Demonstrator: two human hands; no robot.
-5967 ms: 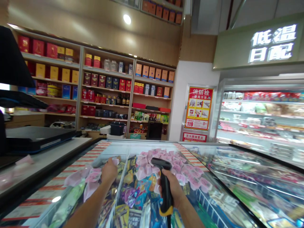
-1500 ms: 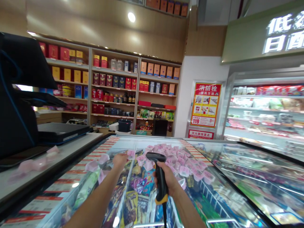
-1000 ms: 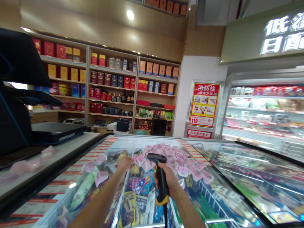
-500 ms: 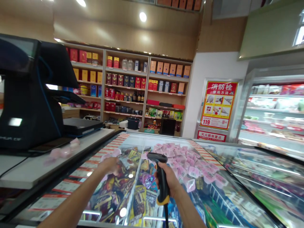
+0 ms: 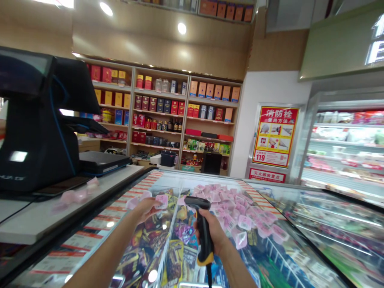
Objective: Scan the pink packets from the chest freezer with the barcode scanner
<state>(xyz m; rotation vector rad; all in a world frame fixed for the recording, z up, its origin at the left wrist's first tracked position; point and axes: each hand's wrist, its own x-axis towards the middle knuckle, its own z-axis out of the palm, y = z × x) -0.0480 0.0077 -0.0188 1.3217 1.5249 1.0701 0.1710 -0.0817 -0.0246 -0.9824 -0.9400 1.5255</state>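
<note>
My right hand [image 5: 213,232] is wrapped round the handle of a black and yellow barcode scanner [image 5: 204,230], its head tilted up to the left and its cord hanging down. My left hand [image 5: 146,209] pinches a small pink plastic cup [image 5: 162,201] above the freezer's glass top, left of the scanner head. A couple more pink cups [image 5: 135,202] lie just behind the left hand. Right of the scanner, a heap of the same pink cups [image 5: 231,204] is spread over the glass.
Packaged goods fill the chest freezer [image 5: 172,256] under the glass. On the left counter [image 5: 33,228] stand a black cash register [image 5: 33,132] and several pink cups [image 5: 75,196]. Shelves of boxes [image 5: 159,104] line the back wall, and a lit refrigerated case [image 5: 345,148] stands at the right.
My left hand has moved right from the cups at the left and now shows a pink cup in its fingers. The scanner stays in my right hand, nearly in the same place.
</note>
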